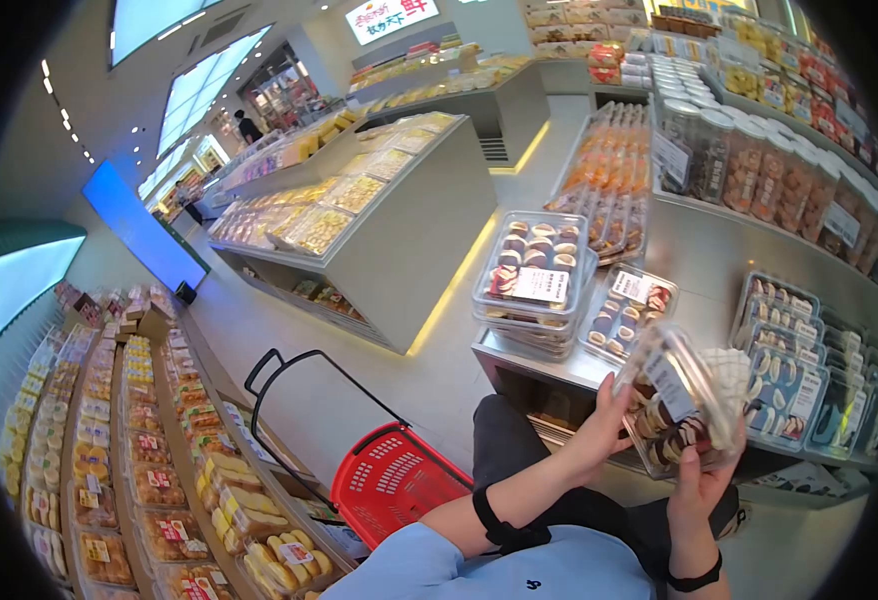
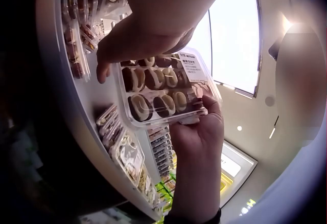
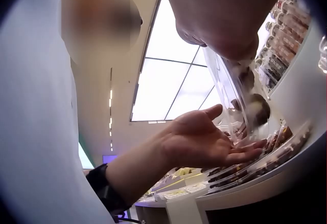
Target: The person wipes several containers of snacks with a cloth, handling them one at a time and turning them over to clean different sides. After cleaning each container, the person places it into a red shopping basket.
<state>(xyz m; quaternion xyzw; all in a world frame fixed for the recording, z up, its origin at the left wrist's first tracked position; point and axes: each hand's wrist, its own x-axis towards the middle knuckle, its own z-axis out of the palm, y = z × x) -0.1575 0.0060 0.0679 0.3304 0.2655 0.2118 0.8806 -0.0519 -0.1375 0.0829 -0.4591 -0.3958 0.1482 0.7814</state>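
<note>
Left of the bench (image 1: pixel 709 260), a red basket (image 1: pixel 394 482) sits on the floor. Over the bench's front edge, the left hand (image 1: pixel 607 420) lies flat-fingered against the tilted clear pastry box (image 1: pixel 674 400). The right hand (image 1: pixel 701 478) pinches its lower corner. With so light a hold, the box could slip and drop past the bench.

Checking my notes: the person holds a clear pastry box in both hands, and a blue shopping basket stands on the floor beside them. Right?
Not blue: the head view shows the shopping basket is red. The rest stands: left hand and right hand both hold the clear pastry box.
</note>
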